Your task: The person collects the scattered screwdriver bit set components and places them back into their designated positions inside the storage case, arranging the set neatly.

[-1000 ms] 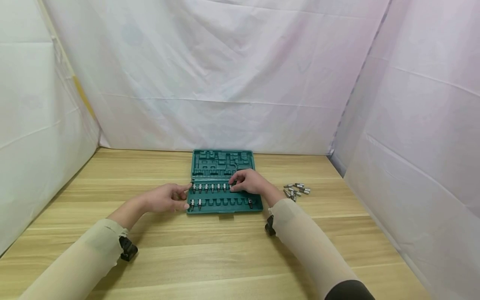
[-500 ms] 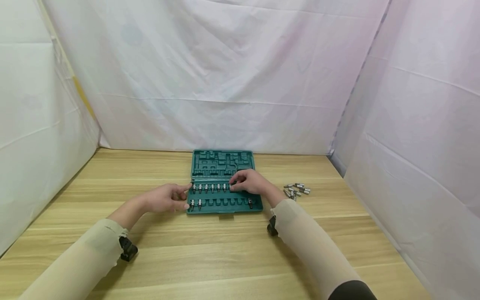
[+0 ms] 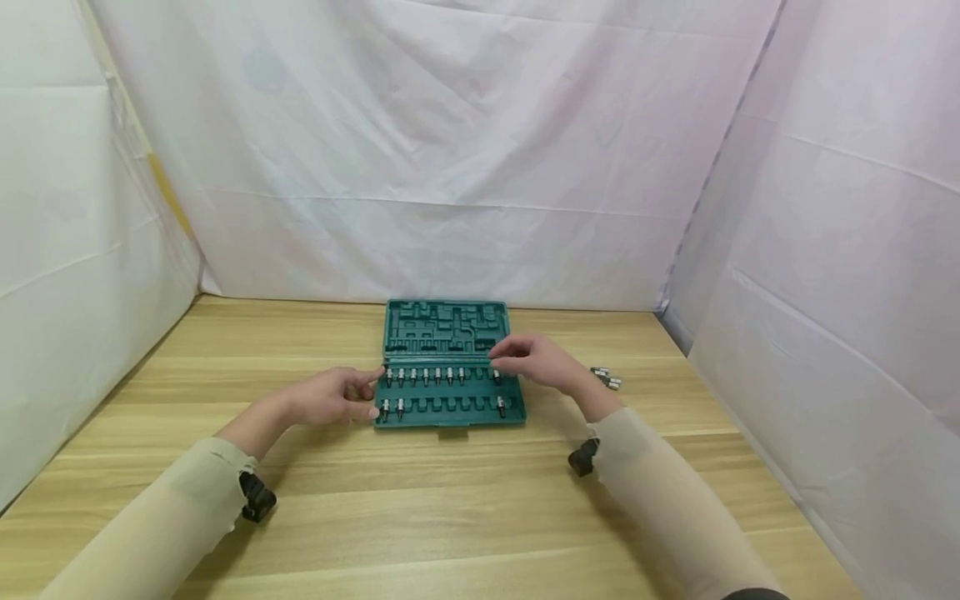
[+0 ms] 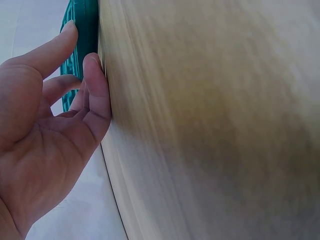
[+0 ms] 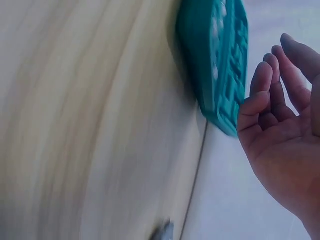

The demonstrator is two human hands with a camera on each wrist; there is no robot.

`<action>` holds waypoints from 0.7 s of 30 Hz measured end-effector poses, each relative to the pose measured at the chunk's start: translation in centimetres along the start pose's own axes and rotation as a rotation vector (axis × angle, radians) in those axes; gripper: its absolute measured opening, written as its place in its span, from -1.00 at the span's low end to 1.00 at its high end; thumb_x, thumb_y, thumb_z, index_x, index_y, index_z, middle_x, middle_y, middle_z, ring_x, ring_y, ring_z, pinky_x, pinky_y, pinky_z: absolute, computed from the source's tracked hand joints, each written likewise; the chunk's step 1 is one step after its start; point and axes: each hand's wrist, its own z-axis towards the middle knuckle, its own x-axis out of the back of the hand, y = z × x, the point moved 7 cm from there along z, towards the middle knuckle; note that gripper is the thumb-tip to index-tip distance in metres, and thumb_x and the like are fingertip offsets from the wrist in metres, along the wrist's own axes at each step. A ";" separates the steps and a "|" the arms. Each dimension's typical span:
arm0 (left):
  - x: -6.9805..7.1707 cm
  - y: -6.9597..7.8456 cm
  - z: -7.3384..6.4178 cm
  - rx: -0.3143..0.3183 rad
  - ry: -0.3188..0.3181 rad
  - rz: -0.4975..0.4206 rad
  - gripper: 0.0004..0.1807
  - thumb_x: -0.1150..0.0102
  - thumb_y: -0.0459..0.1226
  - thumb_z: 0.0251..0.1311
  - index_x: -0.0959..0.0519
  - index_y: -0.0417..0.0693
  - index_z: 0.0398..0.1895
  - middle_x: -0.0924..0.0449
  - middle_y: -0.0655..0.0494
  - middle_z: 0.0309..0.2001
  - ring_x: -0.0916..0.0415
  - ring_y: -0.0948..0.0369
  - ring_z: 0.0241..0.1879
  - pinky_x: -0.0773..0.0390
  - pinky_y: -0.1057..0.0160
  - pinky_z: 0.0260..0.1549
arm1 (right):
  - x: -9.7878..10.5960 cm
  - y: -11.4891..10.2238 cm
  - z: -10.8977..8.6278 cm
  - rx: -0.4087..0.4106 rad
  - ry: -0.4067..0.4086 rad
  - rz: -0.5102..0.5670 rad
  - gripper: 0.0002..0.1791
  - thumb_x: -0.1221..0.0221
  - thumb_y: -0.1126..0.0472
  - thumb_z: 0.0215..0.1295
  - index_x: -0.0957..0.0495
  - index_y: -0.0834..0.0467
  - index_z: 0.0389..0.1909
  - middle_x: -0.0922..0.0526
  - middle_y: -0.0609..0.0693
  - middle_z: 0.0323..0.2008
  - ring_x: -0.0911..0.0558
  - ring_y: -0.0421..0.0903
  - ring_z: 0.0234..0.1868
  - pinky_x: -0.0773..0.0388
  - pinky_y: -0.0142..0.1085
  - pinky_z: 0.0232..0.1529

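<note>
A green plastic case [image 3: 435, 392] lies unfolded flat on the wooden table. In its back row stand several silver bit sockets [image 3: 425, 377], with one more bit socket [image 3: 497, 377] apart at the right end. Its front row has two at the left and one bit socket [image 3: 501, 406] at the right. My left hand [image 3: 330, 395] touches the case's left edge, thumb and index finger spread along it. Just over the back right of the case is my right hand [image 3: 542, 362], fingers loosely bent and nothing between them in the right wrist view.
Loose bit sockets [image 3: 607, 379] lie on the table to the right, partly hidden behind the right forearm. The moulded lid [image 3: 442, 321] leans back toward a white cloth wall [image 3: 435, 250]. Bare wooden table [image 3: 420, 508] stretches in front of the case.
My right hand has let go of a bit socket in the back row and moved right, away from it. That socket now stands in view. The left hand stays at the case's edge.
</note>
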 end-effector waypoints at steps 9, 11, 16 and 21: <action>0.0 0.3 -0.2 -0.003 -0.001 -0.011 -0.08 -0.34 -0.21 0.55 -0.05 -0.29 0.76 -0.59 -0.29 0.20 -0.61 0.13 -0.16 -0.70 0.13 -0.16 | 4.8 3.9 -3.7 -0.051 0.067 -0.027 -0.48 -0.32 -0.21 0.56 -0.71 0.04 0.30 -0.77 0.13 0.09 -0.65 0.15 -0.07 -0.65 0.07 -0.08; 0.0 0.3 -0.2 0.000 0.000 -0.013 -0.07 -0.35 -0.20 0.54 -0.06 -0.27 0.76 -0.59 -0.29 0.21 -0.62 0.13 -0.14 -0.70 0.13 -0.15 | 5.7 4.9 -4.6 -0.069 0.082 -0.030 -0.49 -0.31 -0.17 0.57 -0.70 0.09 0.30 -0.76 0.17 0.07 -0.64 0.16 -0.09 -0.65 0.04 -0.08; 0.0 0.3 -0.1 0.009 -0.003 -0.008 -0.08 -0.34 -0.20 0.55 -0.06 -0.27 0.76 -0.59 -0.28 0.22 -0.62 0.14 -0.13 -0.70 0.16 -0.15 | 7.3 7.0 -6.6 -0.099 0.089 -0.079 -0.60 -0.31 -0.04 0.60 -0.73 0.11 0.24 -0.80 0.11 0.01 -0.69 0.05 -0.07 -0.67 -0.10 -0.04; 0.0 0.3 -0.2 0.011 -0.001 -0.009 -0.08 -0.34 -0.21 0.55 -0.06 -0.27 0.76 -0.60 -0.25 0.19 -0.60 0.13 -0.15 -0.69 0.18 -0.18 | 8.2 8.4 -8.0 -0.088 0.067 -0.150 -0.75 -0.32 0.14 0.57 -0.78 0.15 0.12 -0.82 0.07 -0.04 -0.68 -0.09 -0.10 -0.64 -0.25 -0.08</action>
